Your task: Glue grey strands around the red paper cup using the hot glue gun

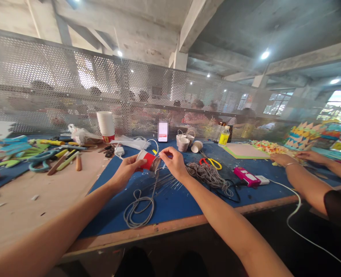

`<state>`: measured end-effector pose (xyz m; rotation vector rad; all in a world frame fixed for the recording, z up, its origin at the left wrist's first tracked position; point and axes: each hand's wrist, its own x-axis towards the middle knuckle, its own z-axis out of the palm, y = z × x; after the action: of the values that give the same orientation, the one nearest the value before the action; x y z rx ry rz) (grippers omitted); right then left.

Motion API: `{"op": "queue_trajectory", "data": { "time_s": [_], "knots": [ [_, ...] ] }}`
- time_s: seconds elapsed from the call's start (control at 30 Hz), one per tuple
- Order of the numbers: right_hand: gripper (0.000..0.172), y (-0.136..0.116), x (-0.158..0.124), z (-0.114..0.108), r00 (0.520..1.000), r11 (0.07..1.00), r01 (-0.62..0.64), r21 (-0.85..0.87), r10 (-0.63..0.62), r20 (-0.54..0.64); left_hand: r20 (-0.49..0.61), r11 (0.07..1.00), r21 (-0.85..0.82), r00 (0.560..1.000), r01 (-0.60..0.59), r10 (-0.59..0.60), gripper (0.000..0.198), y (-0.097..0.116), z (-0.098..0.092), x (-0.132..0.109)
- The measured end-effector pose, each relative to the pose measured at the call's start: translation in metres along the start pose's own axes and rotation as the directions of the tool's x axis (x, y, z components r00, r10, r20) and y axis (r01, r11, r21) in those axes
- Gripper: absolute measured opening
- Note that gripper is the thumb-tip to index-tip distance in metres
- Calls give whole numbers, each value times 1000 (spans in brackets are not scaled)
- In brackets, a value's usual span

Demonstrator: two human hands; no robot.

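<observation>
My left hand (128, 167) is wrapped round a red and white paper cup (146, 159), held on its side above the blue mat (173, 204). My right hand (172, 161) pinches a grey cord at the cup's rim. The cord (138, 207) hangs down from the cup and lies in loops on the mat near the front edge. A tangled heap of the same grey cord (209, 175) rests just right of my right hand. Thin metal rods (164, 184) lie on the mat below the cup.
A stack of paper cups (106, 125), a phone (162, 131), cord-covered cups (184, 142), yellow scissors (212, 161) and a pink device (245, 176) lie around. Tools and foam scraps (29, 152) crowd the left. Another person's arms (303, 173) work at the right. A perforated metal screen (130, 96) stands behind.
</observation>
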<state>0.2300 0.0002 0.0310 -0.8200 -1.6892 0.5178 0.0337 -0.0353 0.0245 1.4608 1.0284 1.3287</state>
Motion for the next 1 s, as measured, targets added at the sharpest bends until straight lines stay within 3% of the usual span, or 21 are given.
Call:
{"op": "queue_trajectory", "data": {
  "time_s": [1.0],
  "knots": [
    [14, 7, 0, 2, 999, 999, 37, -40, -37, 7, 36, 1000, -8, 999, 8, -7, 17, 3, 1, -2]
  ]
}}
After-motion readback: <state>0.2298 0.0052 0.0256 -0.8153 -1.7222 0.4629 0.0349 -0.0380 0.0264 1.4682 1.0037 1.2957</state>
